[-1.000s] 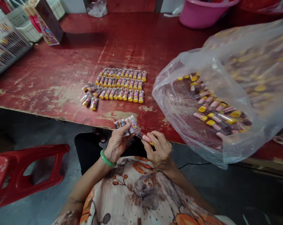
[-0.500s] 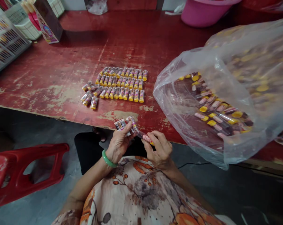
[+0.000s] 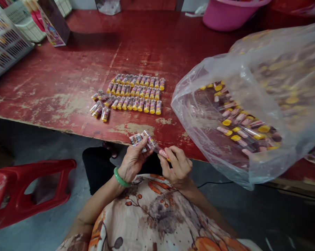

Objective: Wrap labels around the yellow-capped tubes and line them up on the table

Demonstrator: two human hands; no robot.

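Note:
Just in front of the table edge, my left hand (image 3: 133,159), with a green bangle on its wrist, is closed on printed labels (image 3: 135,139). One label (image 3: 148,137) lies at or around the far end of a clear tube (image 3: 163,153) with a yellow cap and pink contents; I cannot tell which. My right hand (image 3: 177,165) pinches this tube at its capped end. Beyond my hands, labelled tubes (image 3: 135,91) lie on the red table in three rows, with a small loose group (image 3: 97,109) at the left.
A large clear plastic bag (image 3: 194,97) of similar tubes lies open on the right of the red table (image 3: 89,66). At the back stand a pink basin (image 3: 222,15), a printed box (image 3: 54,26) and a grey basket (image 3: 9,48). A red stool (image 3: 53,170) is at the lower left.
Both hands keep nearly the same place and grip. The label and tube have shifted very slightly; the view has moved a little.

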